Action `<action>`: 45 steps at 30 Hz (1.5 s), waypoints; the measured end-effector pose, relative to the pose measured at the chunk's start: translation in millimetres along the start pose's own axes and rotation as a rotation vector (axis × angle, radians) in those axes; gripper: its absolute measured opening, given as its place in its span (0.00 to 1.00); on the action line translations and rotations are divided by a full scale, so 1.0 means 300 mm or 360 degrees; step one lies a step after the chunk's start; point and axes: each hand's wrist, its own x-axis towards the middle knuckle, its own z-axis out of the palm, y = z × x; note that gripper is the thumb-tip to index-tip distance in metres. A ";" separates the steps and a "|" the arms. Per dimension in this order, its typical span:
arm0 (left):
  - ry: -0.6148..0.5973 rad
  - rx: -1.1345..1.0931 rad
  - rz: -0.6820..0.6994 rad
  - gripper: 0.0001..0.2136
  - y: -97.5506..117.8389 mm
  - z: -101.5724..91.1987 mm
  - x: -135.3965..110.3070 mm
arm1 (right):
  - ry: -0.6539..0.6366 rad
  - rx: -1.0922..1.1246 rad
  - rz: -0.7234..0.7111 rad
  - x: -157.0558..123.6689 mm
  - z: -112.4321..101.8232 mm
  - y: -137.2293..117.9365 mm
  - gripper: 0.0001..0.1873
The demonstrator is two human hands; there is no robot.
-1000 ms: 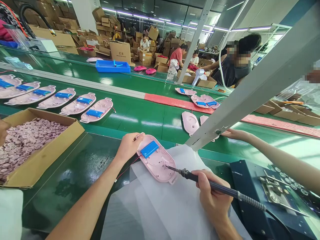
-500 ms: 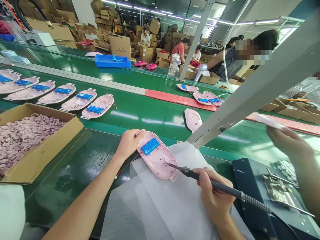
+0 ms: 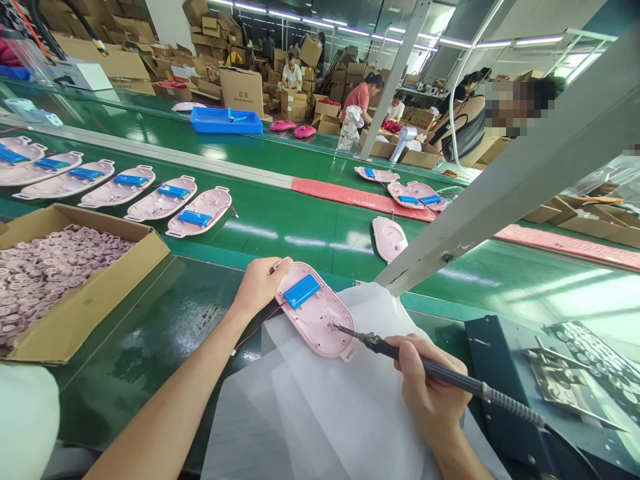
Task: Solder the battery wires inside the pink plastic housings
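A pink plastic housing (image 3: 313, 323) lies tilted over white sheets (image 3: 350, 407). Its upper left end is gripped by my left hand (image 3: 260, 283), fingers closed on the rim near the handle loop. Inside the housing sits a blue battery pack (image 3: 301, 291), from which a thin red wire runs out over the left edge. My right hand (image 3: 433, 380) is wrapped around a soldering iron (image 3: 450, 378) like a pen. The iron's tip meets the housing floor, at a small fitting toward the lower right end. Its cable trails off to the lower right.
A cardboard box (image 3: 95, 307) of small pink parts stands at left. Several housings with batteries (image 3: 197, 213) line the green conveyor (image 3: 300, 227). A slanting metal post (image 3: 480, 180) crosses at right, above a dark blue machine (image 3: 520, 393). Co-workers sit beyond the conveyor.
Another person's hand, holding a pale item at the right, has left the view. The co-worker at upper right has shifted posture. My hands, the housing and the iron stay nearly still.
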 end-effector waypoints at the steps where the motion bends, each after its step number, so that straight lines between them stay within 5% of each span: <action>1: 0.0002 -0.0001 0.0002 0.22 0.001 0.000 0.000 | -0.0003 -0.0003 0.0005 0.000 0.001 0.000 0.12; 45: 0.0029 0.0010 0.0021 0.22 0.001 0.000 -0.002 | 0.0002 -0.0005 0.0033 0.009 0.001 -0.015 0.14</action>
